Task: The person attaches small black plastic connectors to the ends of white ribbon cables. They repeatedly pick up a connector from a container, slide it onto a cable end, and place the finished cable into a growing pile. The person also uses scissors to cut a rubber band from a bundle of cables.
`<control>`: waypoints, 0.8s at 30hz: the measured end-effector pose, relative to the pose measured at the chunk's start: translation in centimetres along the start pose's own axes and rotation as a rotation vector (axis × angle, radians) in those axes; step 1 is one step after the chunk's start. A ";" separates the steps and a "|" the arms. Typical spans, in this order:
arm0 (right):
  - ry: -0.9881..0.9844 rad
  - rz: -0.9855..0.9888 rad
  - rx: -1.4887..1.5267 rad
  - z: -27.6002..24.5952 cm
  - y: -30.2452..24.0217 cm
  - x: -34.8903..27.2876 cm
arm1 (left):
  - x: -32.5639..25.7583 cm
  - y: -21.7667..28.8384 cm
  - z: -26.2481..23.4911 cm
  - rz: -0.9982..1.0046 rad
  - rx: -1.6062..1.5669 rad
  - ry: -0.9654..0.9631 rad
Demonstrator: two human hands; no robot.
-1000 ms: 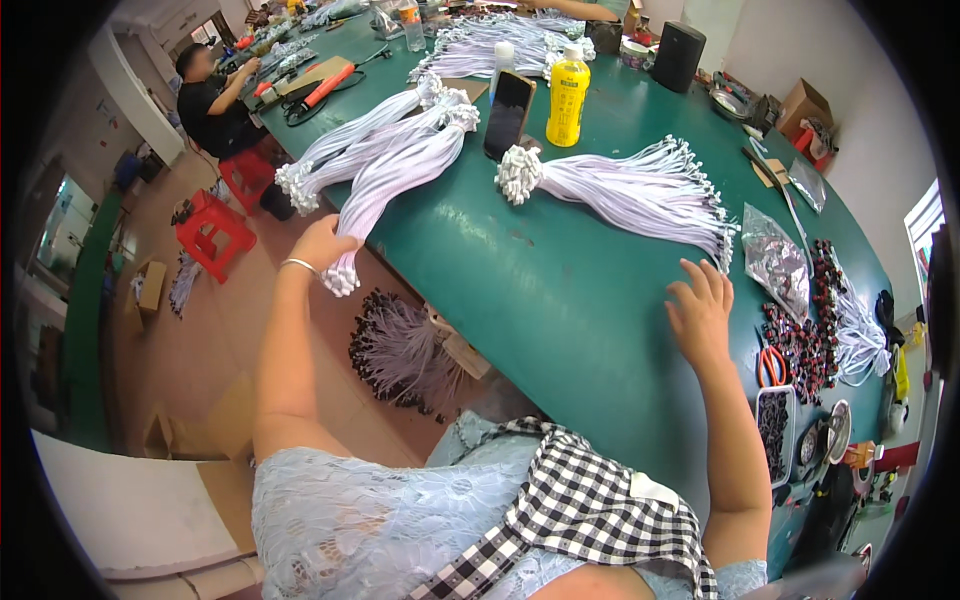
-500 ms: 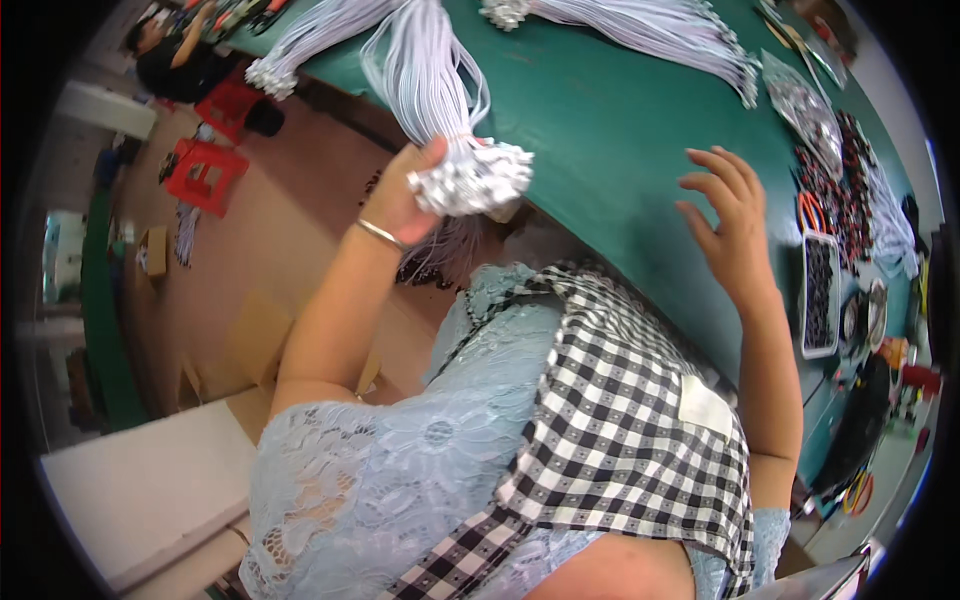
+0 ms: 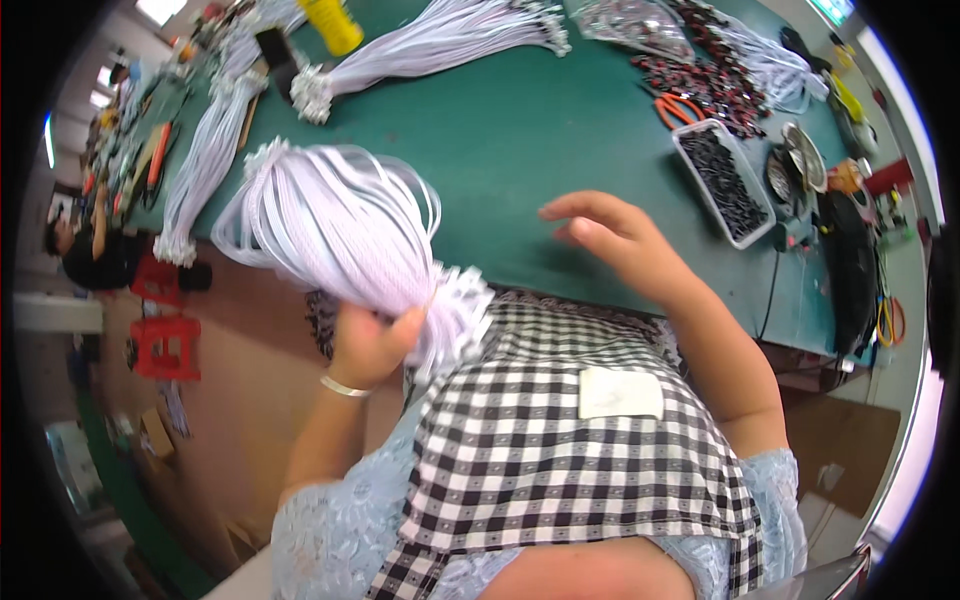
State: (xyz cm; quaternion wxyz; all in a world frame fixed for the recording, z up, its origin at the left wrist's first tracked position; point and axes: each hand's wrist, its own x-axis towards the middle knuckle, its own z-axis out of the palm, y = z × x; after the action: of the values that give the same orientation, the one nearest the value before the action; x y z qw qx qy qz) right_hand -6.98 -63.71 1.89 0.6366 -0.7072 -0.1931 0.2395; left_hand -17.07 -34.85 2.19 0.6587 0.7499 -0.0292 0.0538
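Note:
My left hand (image 3: 372,345) is wrapped round one end of a thick bundle of white cables (image 3: 345,225), close to its cluster of small white connectors (image 3: 460,312). The bundle loops over the front edge of the green table, and its far end rests toward the left. My right hand (image 3: 610,235) hovers over the table to the right of the bundle. Its fingers are apart and hold nothing.
Two more white cable bundles (image 3: 450,42) (image 3: 215,150) lie farther back and at the left. A yellow bottle (image 3: 332,25) stands at the back. At the right are a plastic box of black parts (image 3: 722,180), orange-handled pliers (image 3: 680,110) and red-black parts (image 3: 700,75). Red stools (image 3: 166,348) stand on the floor.
My view has swung, showing more of the table's left side. The bundle in my left hand now folds over toward the table. My right hand stays apart from it, with its fingers less spread.

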 end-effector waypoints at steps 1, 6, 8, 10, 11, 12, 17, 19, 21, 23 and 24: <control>-0.012 -0.002 0.127 0.4 -0.2 0.6 | -0.5 1.4 -1.1 0.023 0.247 -0.101; -0.048 0.190 0.755 2.0 -1.1 3.8 | 2.2 9.7 -2.1 0.531 1.292 -0.630; -0.056 0.130 0.925 1.8 -1.7 4.6 | 4.3 11.7 -0.2 0.737 1.421 -0.685; -0.035 -0.047 1.057 1.1 -2.4 4.9 | 5.2 12.3 -1.4 0.492 1.515 -0.716; -0.020 -0.177 1.118 0.7 -2.6 5.1 | 6.0 12.4 -2.1 0.577 1.570 -0.588; 0.051 -0.225 0.996 0.3 -1.8 4.9 | 6.5 12.1 -2.8 0.651 1.611 -0.451; 0.109 0.123 0.721 -0.9 3.2 5.4 | 9.7 8.7 -4.6 0.641 1.709 -0.437; -0.036 0.282 0.559 -1.8 3.2 4.7 | 10.0 5.9 -6.6 0.564 1.670 -0.468; -0.230 0.325 0.205 -3.2 0.5 2.8 | 10.7 5.5 -8.5 0.576 1.701 -0.387; -0.181 0.216 -0.123 -5.8 -3.6 1.4 | 11.2 6.1 -10.2 0.510 1.690 -0.352; -0.079 0.154 -0.280 -7.5 -4.1 -0.3 | 9.4 6.0 -8.9 0.472 1.616 -0.353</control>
State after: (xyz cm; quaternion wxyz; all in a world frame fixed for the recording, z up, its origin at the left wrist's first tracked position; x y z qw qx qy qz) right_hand -2.68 -69.50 6.58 0.5036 -0.7916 -0.1947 0.2860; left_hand -8.79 -26.59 10.36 -0.1198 0.9606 -0.2389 0.0763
